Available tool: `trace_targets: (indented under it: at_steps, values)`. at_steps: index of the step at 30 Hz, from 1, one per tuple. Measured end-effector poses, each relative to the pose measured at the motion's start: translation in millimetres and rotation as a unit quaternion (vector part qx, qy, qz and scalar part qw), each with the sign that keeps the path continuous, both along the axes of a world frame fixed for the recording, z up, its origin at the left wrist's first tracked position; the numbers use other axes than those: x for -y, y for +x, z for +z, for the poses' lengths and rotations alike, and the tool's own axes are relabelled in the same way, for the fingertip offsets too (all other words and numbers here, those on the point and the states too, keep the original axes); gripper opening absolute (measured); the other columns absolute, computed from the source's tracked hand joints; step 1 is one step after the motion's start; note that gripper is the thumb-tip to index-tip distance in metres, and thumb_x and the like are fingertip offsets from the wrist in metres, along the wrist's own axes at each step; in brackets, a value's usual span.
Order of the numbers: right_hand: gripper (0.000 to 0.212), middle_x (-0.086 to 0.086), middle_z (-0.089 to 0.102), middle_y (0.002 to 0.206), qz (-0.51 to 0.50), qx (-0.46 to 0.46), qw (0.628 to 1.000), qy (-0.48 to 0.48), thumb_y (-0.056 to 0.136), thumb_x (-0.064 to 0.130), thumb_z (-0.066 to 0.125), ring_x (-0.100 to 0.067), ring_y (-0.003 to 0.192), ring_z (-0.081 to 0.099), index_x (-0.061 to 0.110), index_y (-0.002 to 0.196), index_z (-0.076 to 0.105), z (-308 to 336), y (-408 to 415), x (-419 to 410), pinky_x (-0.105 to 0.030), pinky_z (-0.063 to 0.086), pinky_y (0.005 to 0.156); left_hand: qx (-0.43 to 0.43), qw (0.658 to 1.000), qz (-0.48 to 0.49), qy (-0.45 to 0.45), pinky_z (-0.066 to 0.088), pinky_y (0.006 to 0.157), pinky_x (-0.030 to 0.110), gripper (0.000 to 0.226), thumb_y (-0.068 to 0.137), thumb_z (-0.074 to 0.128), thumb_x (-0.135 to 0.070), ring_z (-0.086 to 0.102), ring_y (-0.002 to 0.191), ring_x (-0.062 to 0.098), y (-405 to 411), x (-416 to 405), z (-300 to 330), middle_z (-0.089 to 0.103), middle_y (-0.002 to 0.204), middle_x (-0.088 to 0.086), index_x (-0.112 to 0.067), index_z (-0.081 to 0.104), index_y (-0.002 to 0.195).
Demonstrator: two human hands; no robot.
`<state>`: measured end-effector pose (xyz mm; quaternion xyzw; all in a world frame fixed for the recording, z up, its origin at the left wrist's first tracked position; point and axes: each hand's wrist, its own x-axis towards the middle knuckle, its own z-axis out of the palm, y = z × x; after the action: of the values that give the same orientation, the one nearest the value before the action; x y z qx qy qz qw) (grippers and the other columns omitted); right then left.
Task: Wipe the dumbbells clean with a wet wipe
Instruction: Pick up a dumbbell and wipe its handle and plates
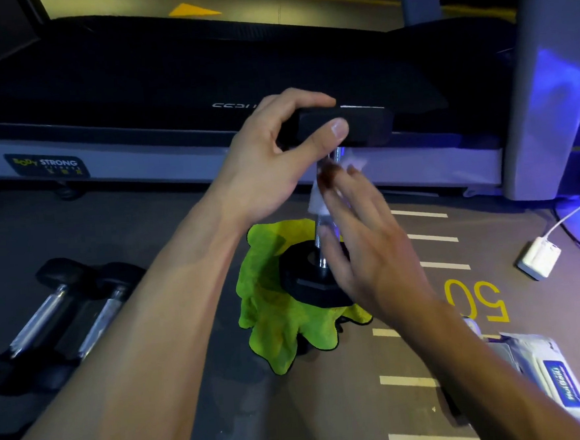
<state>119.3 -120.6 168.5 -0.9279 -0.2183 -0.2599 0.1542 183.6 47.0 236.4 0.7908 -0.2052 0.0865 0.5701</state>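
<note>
Blurring over the dumbbell (323,279) handle, right hand (361,235) half-hides the wipe (316,200).

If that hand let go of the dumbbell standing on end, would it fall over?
Perhaps not at once: the dumbbell stands on a broad, flat-sided head. But the green cloth under it looks soft and rumpled, so it may wobble. The left hand grips the top head, probably steadying it.

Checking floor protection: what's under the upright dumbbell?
The upright dumbbell stands on a crumpled green cloth spread on the floor. The part of the cloth directly under its lower head is hidden.
</note>
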Motion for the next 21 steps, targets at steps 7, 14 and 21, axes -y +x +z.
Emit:
trace_targets:
  at_steps: [7, 14, 21]
  values:
    - [0.047, -0.003, 0.042, 0.162, 0.043, -0.053, 0.997, 0.033, 0.103, 0.015, 0.056, -0.025, 0.160, 0.014, 0.002, 0.147, 0.052, -14.9, -14.5, -3.8, -0.036, 0.023, 0.128, 0.000, 1.000, 0.009, -0.001, 0.046, 0.109, 0.034, 0.028, 0.094, 0.071, -0.046, 0.058, 0.114, 0.006, 2.1, -3.4, -3.9, 0.060, 0.120, -0.010, -0.039, 0.067, 0.121]
    - [0.049, -0.005, 0.050, 0.156, 0.016, -0.008, 0.983, 0.182, 0.096, 0.002, 0.066, -0.021, 0.148, 0.044, 0.003, 0.145, 0.056, -1.8, 9.5, -0.9, -0.032, 0.039, 0.120, -0.005, 1.000, 0.007, -0.010, 0.047, 0.107, 0.029, 0.030, 0.095, 0.070, -0.043, 0.061, 0.117, 0.007, 1.0, -1.2, -2.3, 0.062, 0.124, -0.002, -0.033, 0.068, 0.124]
    - [0.042, 0.003, 0.056, 0.138, -0.029, 0.011, 0.957, 0.289, 0.089, 0.006, 0.078, -0.006, 0.123, 0.060, 0.010, 0.130, 0.070, -6.9, 5.0, -4.1, -0.027, 0.053, 0.101, -0.005, 1.000, 0.008, -0.019, 0.047, 0.108, 0.031, 0.029, 0.095, 0.071, -0.043, 0.061, 0.119, 0.007, 1.4, 1.2, -5.3, 0.063, 0.127, 0.001, -0.033, 0.068, 0.122]
